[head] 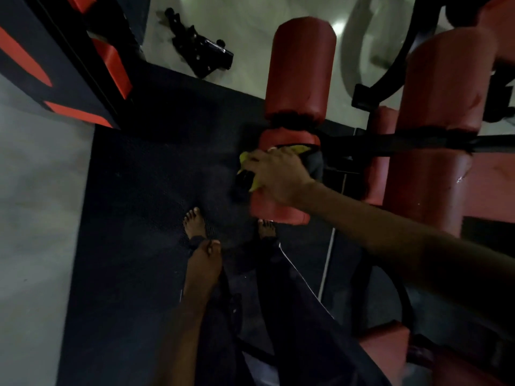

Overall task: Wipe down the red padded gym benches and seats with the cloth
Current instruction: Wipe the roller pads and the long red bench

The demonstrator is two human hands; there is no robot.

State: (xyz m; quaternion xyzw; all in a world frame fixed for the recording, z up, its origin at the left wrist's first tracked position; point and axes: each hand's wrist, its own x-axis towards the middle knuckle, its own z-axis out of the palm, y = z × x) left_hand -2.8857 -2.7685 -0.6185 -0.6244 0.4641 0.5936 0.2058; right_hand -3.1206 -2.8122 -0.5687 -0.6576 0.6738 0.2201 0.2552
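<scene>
A red padded roller (299,71) stands in the middle of the view, split by a black frame bar (390,143) into a far half and a near half (278,210). My right hand (276,176) grips a yellow cloth (246,160) against the near half. A second red roller (434,129) lies to the right. My left hand (204,263) hangs low by my leg, fingers loosely curled, holding nothing. A red seat pad (384,346) shows at the lower right.
I stand barefoot on a dark rubber mat (133,204). A black and red machine frame (69,59) rises at the upper left. A black piece of equipment (200,51) lies on the pale floor beyond the mat.
</scene>
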